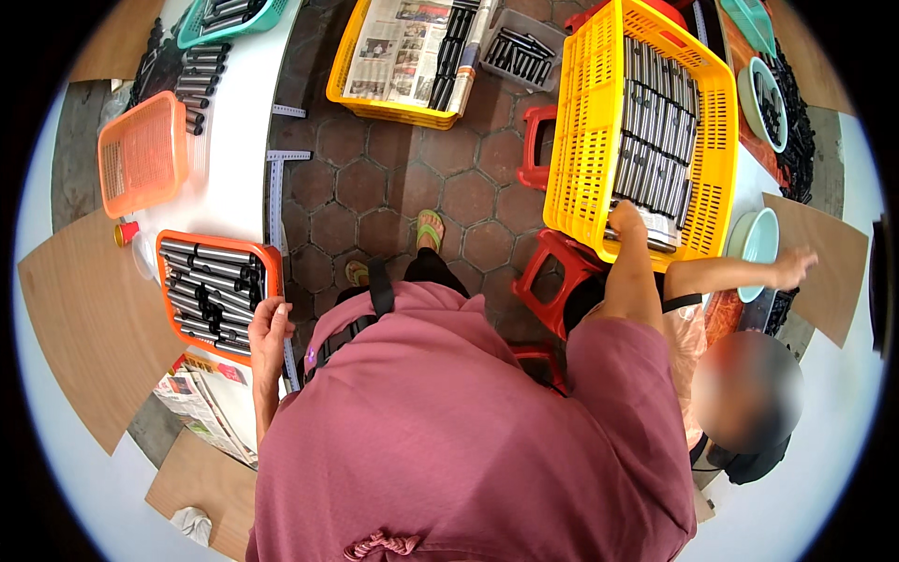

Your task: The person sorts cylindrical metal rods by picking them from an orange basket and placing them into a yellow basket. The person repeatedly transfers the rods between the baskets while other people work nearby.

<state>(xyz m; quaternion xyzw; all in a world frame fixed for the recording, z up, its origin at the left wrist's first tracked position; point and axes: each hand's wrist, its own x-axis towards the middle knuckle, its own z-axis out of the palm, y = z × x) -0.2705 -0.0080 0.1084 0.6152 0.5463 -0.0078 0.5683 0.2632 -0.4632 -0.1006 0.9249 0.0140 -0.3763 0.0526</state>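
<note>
My left hand is beside the near right edge of an orange basket, its fingers loosely bent and apart, with nothing seen in them. Silver-and-black tubes fill that basket. My right arm reaches forward into a tall yellow crate. Inside it, my right hand is closed at the near left end of the packed rows of tubes; what it holds is hidden. Newspaper lines the crate under the rows.
A co-worker sits at the right; their hand extends past a pale green bowl. Red stools stand below the crate. Another yellow crate with newspaper and a grey bin lie ahead. An orange tray rests on the white left table.
</note>
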